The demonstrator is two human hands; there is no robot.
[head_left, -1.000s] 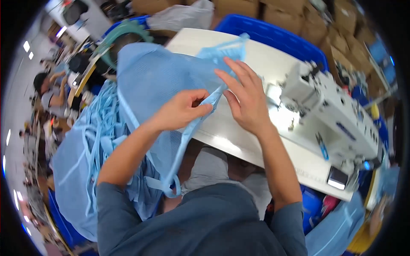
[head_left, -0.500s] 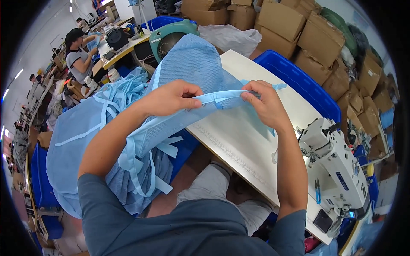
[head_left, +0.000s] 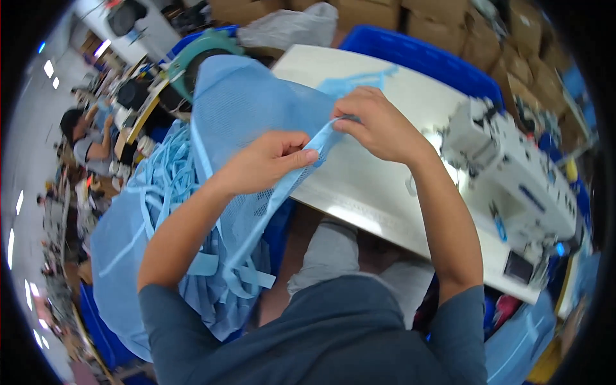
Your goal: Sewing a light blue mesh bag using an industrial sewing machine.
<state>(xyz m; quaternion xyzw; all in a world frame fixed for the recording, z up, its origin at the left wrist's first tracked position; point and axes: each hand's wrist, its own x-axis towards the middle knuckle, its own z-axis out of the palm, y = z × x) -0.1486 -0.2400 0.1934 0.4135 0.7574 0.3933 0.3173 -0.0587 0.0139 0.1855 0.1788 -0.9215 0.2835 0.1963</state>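
Observation:
A light blue mesh piece (head_left: 244,96) with a pale blue fabric band (head_left: 256,231) hangs between my hands over the white table's edge. My left hand (head_left: 273,160) pinches the band, thumb on top. My right hand (head_left: 369,122) grips the same band farther up and to the right, fingers closed on its edge. A white sewing machine (head_left: 513,179) stands to the right of my right hand, with blue-handled thread snips (head_left: 499,224) on the table (head_left: 340,192). More blue fabric with straps (head_left: 160,173) is heaped at my left.
Blue bins (head_left: 410,48) and cardboard boxes (head_left: 481,38) stand behind the table. A teal fan (head_left: 186,64) and a white plastic bag (head_left: 282,29) are at the back. At far left a person (head_left: 86,144) sits working at another table. A small dark device (head_left: 518,266) lies by the machine.
My right hand, spread open a second ago, has closed on the band. Since half a second ago the view has shifted and the band slants more steeply up to the right.

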